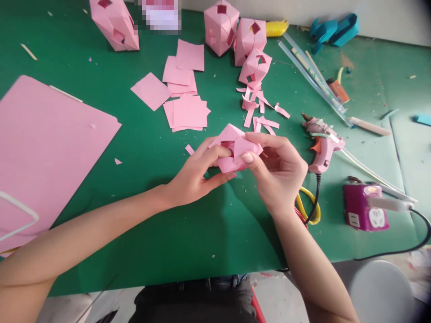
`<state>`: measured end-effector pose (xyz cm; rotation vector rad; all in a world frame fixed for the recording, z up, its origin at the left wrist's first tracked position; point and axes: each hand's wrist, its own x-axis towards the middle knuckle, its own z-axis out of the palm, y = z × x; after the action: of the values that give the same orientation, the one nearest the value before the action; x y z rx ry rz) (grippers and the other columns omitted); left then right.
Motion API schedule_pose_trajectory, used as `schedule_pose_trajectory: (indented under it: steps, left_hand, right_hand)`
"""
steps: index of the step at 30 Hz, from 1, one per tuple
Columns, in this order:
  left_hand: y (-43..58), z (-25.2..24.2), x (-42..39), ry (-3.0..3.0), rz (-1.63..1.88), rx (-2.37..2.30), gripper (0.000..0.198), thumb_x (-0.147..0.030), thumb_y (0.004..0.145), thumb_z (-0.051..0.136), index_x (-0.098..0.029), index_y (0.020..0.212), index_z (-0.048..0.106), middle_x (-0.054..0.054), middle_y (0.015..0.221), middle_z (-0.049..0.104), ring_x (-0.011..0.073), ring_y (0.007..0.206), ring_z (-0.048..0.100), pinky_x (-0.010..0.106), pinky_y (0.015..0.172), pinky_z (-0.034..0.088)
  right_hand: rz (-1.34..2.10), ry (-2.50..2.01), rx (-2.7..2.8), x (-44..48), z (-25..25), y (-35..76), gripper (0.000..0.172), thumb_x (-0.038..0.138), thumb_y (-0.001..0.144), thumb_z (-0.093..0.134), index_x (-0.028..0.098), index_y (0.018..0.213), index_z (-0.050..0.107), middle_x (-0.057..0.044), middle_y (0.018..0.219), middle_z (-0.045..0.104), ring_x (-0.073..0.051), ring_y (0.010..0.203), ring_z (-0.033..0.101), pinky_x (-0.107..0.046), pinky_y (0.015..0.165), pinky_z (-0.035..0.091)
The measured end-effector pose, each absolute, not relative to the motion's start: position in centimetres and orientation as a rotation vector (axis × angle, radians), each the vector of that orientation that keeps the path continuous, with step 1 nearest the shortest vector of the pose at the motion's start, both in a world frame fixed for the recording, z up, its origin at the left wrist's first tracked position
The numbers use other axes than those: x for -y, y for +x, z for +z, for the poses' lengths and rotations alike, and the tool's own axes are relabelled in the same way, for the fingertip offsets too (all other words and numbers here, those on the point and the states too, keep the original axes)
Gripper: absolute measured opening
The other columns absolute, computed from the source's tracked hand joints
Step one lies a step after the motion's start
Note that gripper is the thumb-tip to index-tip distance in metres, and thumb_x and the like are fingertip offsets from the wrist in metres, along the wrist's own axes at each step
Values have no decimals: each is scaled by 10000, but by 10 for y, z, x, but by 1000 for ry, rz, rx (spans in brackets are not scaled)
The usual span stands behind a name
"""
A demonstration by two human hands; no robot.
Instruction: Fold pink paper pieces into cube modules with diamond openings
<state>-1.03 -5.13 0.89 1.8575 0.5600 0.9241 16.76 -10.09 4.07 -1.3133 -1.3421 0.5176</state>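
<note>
Both my hands grip a folded pink paper shape just above the green table. My left hand pinches its left side, thumb on top and fingers curled underneath. My right hand wraps the right side, thumb pressing the front flap. A dark pink opening shows in the middle of the shape. Several pink paper squares lie beyond my hands, and cut pink strips lie scattered to the right of them.
A large pink sheet covers the table's left. Finished pink paper lanterns and another pink lantern stand at the back. A pink glue gun, glue sticks, a purple power socket and yellow-handled scissors lie to the right.
</note>
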Motion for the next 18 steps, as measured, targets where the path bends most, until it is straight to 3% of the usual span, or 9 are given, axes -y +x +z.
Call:
schedule_pose_trajectory:
  steps: [7,18]
  left_hand:
    - [-12,6,50,1822,885,-517,219,-291,955,716,-254,1128,586,93,1212,612,246,1139,636,396,884,623]
    - [-11,6,49,1792,877,-473,200,-301,955,715,-262,1095,578,72,1125,589,218,1047,641,365,838,619]
  right_hand:
    - [500,-1317,1309,102,41,166,215,410,922,781,298,1104,759,-4,1022,787,-169,820,722,-324,684,616]
    - [529,-1308,1280,102,41,167,228,417,913,791,303,1108,760,-2,1009,781,-161,796,709,-320,672,616]
